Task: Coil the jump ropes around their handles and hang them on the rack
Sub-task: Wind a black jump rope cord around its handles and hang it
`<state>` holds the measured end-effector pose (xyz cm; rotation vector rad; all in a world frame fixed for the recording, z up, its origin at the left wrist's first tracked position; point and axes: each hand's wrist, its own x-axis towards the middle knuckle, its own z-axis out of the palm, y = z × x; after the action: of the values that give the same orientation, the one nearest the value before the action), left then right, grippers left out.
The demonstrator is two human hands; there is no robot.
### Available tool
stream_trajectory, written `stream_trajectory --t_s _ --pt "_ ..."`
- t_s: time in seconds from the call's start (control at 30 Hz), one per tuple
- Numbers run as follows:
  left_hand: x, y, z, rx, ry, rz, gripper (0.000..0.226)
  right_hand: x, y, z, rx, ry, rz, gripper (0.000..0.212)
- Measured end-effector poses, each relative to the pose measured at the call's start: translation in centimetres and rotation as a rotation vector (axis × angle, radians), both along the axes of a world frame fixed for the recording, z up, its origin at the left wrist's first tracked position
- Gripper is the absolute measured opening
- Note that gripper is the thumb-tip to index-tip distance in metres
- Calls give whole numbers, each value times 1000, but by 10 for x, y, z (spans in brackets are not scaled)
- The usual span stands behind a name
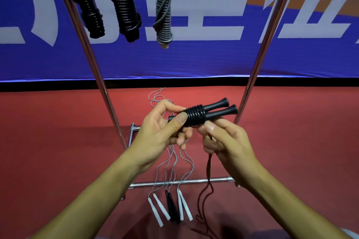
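A pair of black handles point(211, 111) is held side by side in front of the rack point(182, 182), above its lower crossbar. The left hand point(161, 132) is curled round the left end of the pair, with the thumb pressed on top of the coils and the fingers underneath. A black rope point(194, 117) is wound in tight turns round the middle of the two handles; their flared ends stick out bare to the right of the coils. The right hand point(227, 139) is just below the coils, its thumb and fingers pinched on the loose part of the rope, which hangs down from that hand, crosses the crossbar and trails on the red floor point(301, 141). Three coiled ropes are hung at the top of the rack: two black bundles point(124, 4) on the left and a grey bundle point(164, 15) to their right. On the floor by the crossbar lie uncoiled ropes, with two pairs of white handles point(159, 210) and one pair of black ones between them, their grey cords point(169, 161) running up behind the hands. A blue banner point(194, 58) stands behind the rack.
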<state>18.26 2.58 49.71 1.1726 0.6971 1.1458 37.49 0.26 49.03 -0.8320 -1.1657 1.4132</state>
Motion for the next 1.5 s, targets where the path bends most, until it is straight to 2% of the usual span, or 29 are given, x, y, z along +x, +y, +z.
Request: stream_trajectory --t_s 0.13,0.37,0.47,0.63,0.73,0.83,0.97,1.03,1.17,1.3,1.43,1.5 --pt "1 -1 0 70 70 -23 18 2 1 -1 -53 22 -54 30" --pt "1 -2 1 136 174 -28 22 1 -1 1 -144 54 -4 45" --pt "-1 -4 0 191 275 -16 31 -1 -2 1 -180 65 1 53" --pt "-7 -6 0 212 417 -131 55 -1 1 -2 -165 -43 -49 51" --pt "-13 -2 -2 156 471 -206 55 0 -1 -3 -148 -148 -50 51" --pt "-14 -2 -3 180 520 -159 52 2 -1 -2 -53 -317 -27 49" --pt "-10 -5 0 224 523 -66 53 11 6 5 -15 -309 99 25" --pt "-9 -5 2 241 521 -15 53 16 10 6 -18 -301 142 21" --pt "-8 -6 1 266 534 40 53 23 16 -3 18 -318 8 12" --pt "-5 -4 -2 279 536 75 50 26 17 -5 210 -535 -196 3" --pt "-3 -2 -5 307 587 128 50 22 14 -8 87 -457 -123 13" --pt "-3 -2 -5 322 618 142 51 20 13 -6 -63 -318 -78 21"
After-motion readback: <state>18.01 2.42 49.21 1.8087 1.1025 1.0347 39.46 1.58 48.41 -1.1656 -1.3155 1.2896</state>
